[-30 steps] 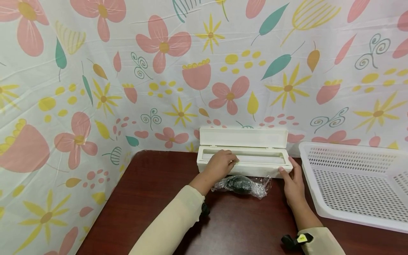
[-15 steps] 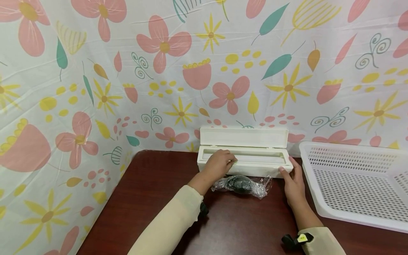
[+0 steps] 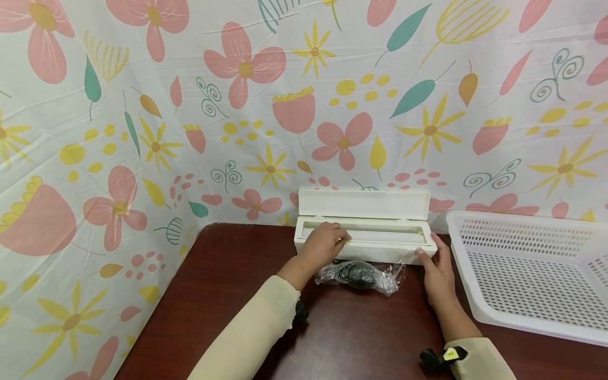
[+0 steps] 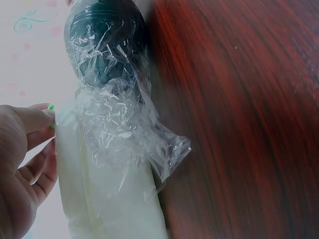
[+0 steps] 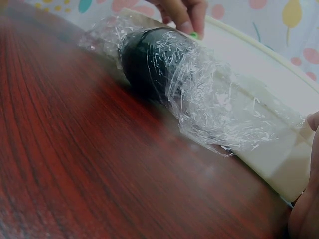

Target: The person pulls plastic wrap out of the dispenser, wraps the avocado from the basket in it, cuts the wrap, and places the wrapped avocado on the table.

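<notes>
A white plastic wrap dispenser stands along the back of the table, its lid raised and a white roll inside. My left hand reaches over its front edge. Between that hand's thumb and finger, a small green slider shows in both wrist views. With thumb in front and fingers around the side, my right hand grips the dispenser's right end. Just in front of the dispenser lies a dark green rounded object wrapped in crumpled clear film; its kind is hidden by the film.
A white perforated plastic basket stands close to my right hand. The dark red-brown table stretches toward me. A flower-patterned sheet rises directly behind the dispenser and on the left.
My left hand has shifted slightly to the left along the dispenser's front edge. My right hand, the dispenser and the wrapped object have stayed in place.
</notes>
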Demonstrator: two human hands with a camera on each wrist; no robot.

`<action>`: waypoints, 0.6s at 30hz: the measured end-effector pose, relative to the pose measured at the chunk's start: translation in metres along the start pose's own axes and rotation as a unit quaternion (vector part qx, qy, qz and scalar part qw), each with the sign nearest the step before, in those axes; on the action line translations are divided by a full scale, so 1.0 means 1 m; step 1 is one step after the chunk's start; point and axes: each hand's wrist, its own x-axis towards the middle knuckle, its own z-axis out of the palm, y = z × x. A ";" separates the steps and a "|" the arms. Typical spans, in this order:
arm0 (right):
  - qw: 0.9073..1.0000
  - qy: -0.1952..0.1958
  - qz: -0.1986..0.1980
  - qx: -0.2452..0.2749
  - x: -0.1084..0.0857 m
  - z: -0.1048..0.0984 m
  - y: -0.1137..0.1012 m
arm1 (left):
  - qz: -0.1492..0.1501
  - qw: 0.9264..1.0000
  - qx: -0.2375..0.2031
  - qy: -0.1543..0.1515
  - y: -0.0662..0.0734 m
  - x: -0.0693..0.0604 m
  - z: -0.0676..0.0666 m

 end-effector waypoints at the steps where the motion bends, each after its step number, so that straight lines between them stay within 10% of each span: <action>1: 1.000 0.000 0.000 0.000 0.000 0.000 0.000 | -0.001 1.000 -0.002 -0.001 -0.001 0.000 0.000; 18: 1.000 -0.004 -0.006 0.002 -0.002 0.000 0.000 | 0.005 1.000 -0.012 0.009 -0.007 -0.004 0.000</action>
